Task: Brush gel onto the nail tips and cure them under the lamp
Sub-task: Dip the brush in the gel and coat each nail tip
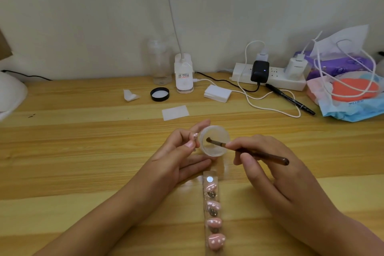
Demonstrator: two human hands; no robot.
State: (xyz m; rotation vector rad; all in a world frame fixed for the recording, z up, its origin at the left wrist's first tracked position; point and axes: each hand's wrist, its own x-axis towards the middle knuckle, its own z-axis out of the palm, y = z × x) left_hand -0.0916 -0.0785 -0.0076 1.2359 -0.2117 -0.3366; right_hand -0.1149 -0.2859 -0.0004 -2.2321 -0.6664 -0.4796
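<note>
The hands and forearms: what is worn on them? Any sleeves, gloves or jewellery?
Nothing is worn. The left hand and right hand have no gloves, rings or watch. The left forearm and right forearm are bare, with no sleeve in view.

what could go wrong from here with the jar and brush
The small clear round jar is tipped on its side against the left hand; gel could run onto the wooden table. That hand also pinches a small pink nail tip by the rim, which may slip. The right hand, gripping the brown-handled brush, could nudge the clear strip of pink nail tips beside it.
</note>
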